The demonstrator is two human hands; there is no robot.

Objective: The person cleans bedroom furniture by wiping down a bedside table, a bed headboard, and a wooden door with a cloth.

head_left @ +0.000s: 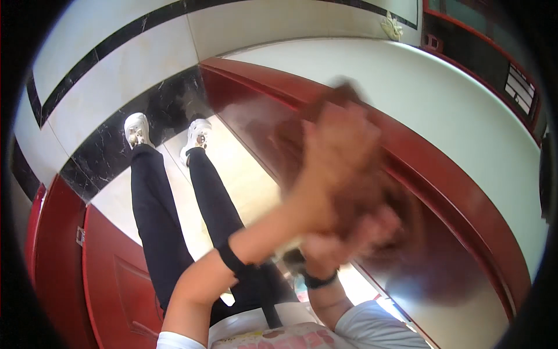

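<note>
Brown cloth (365,200), one, between one left hand (344,132) and one right hand (361,235)

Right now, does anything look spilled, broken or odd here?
Nothing plainly stands out: I can see no spill or breakage. The brown item at the left hand and right hand is too blurred to judge for damage.

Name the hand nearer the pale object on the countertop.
Left. In the picture, the left hand is below the pale object; the right hand is farther below it.
</note>
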